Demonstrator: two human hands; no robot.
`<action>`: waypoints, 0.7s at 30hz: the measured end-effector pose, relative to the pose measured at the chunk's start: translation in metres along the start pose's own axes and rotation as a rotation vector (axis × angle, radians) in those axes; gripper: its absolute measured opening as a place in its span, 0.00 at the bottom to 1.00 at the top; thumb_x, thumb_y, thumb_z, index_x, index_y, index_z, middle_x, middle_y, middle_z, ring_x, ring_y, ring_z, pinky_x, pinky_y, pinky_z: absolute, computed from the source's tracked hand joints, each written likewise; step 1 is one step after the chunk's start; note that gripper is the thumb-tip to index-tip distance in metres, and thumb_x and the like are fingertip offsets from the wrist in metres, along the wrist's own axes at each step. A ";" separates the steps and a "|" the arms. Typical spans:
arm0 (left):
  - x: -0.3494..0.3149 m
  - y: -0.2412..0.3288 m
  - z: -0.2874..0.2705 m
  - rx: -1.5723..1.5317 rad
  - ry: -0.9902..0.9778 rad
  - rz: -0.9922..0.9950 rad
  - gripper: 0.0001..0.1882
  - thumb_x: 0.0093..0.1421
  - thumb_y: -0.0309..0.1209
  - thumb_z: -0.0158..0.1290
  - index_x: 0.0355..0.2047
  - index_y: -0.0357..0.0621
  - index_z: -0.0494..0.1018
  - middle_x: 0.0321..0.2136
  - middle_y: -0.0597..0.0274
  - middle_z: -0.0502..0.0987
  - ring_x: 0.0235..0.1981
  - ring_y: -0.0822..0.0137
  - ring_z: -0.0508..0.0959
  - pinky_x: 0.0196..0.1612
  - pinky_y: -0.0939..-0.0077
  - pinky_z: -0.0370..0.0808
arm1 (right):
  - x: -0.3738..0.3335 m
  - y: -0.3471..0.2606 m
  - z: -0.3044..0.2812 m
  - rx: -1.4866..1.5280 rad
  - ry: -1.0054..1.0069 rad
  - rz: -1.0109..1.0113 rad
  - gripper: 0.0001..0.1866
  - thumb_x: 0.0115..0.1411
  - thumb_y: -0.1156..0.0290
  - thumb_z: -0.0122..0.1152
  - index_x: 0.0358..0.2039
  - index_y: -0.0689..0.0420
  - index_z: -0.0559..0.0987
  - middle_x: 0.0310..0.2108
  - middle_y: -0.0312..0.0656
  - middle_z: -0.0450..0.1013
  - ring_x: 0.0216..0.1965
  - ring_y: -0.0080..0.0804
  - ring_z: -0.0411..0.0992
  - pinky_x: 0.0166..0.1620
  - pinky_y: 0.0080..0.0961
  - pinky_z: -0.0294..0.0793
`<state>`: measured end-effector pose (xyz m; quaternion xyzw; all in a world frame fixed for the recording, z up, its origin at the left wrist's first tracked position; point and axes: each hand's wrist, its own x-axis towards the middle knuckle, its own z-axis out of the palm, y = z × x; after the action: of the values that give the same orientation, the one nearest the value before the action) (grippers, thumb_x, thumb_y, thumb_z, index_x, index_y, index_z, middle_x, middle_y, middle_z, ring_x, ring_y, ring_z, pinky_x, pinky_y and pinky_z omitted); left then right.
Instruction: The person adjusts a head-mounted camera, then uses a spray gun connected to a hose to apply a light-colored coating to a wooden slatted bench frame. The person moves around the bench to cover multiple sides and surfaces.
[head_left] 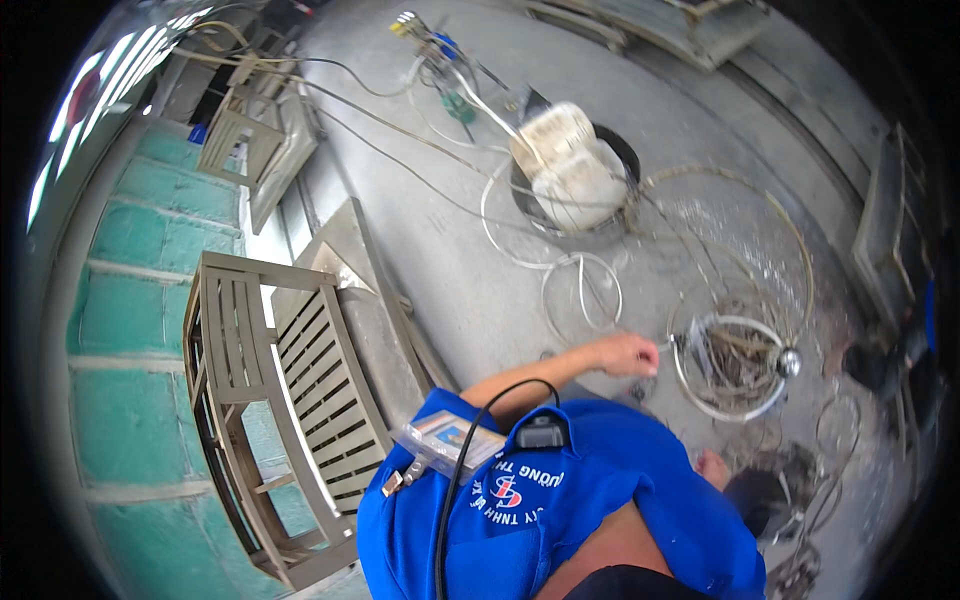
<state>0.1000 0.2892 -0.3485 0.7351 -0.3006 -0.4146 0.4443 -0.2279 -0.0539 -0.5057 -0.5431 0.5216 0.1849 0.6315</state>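
Note:
My left hand (628, 355) reaches out in front of my blue shirt with its fingers curled closed. Beside its fingertips is a thin pale piece, blurred, and I cannot make out what it is. Just to the right lies a whitish hose ring (700, 400) over a tangle of hoses (738, 375), with a shiny round metal part (790, 362) on its right side. Close to my body, below the hoses, shows a small part of my right hand (712, 468). The sleeve and body hide most of it, so its fingers cannot be read.
A black tub (628, 155) holds a stained white plastic container (580, 190). Behind it stands equipment with hoses (440, 60) trailing across the floor. Slatted furniture (325, 370) stands at left before teal wall panels (135, 310). Dark debris (770, 500) lies at lower right.

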 end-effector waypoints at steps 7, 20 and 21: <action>-0.060 -0.014 -0.047 -0.094 0.148 -0.041 0.12 0.65 0.37 0.60 0.43 0.43 0.78 0.38 0.62 0.82 0.41 0.69 0.80 0.47 0.68 0.76 | 0.051 -0.081 0.118 -0.126 -0.038 -0.139 0.12 0.64 0.58 0.66 0.38 0.54 0.80 0.26 0.34 0.73 0.24 0.25 0.70 0.23 0.27 0.70; -0.135 -0.084 -0.184 0.080 0.021 -0.038 0.15 0.63 0.42 0.61 0.42 0.45 0.81 0.36 0.60 0.83 0.41 0.65 0.81 0.46 0.66 0.77 | -0.018 -0.067 0.301 -0.484 -0.011 -0.518 0.15 0.61 0.62 0.69 0.39 0.61 0.85 0.30 0.35 0.80 0.30 0.26 0.75 0.38 0.27 0.76; -0.127 -0.078 -0.189 0.096 0.012 -0.014 0.15 0.64 0.42 0.61 0.42 0.45 0.81 0.37 0.60 0.84 0.41 0.65 0.81 0.46 0.66 0.77 | -0.024 -0.065 0.290 -0.360 0.026 -0.355 0.15 0.61 0.61 0.69 0.41 0.59 0.85 0.30 0.34 0.79 0.30 0.24 0.75 0.37 0.27 0.76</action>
<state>0.2112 0.5013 -0.3259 0.7603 -0.3123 -0.3983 0.4072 -0.0524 0.1866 -0.4923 -0.7322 0.3847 0.1542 0.5404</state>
